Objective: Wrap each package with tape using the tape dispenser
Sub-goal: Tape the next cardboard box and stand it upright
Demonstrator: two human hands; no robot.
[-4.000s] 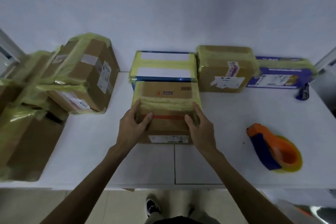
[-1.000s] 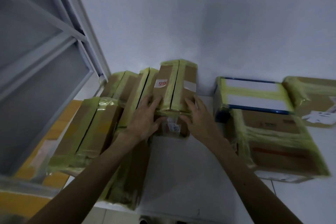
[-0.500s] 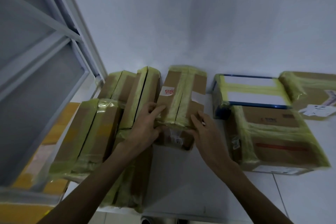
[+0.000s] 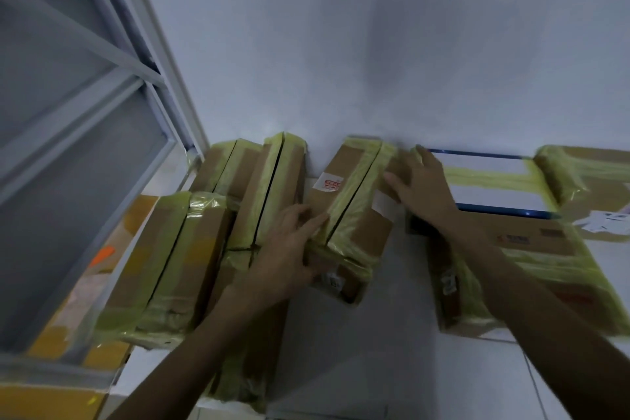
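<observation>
Two bare forearms come up from the bottom edge, each ending in a bare hand. The left hand (image 4: 284,257) and the right hand (image 4: 424,186) wear no gloves, rings or wristbands, and neither wrist carries a watch. No sleeve shows on either arm up to the frame edge. The fingers look slim and long, nails short and unpainted as far as the blur allows; the right hand is smeared by motion

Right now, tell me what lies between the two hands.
In the head view, a taped cardboard package lies between the left hand and the right hand; both touch it.
</observation>
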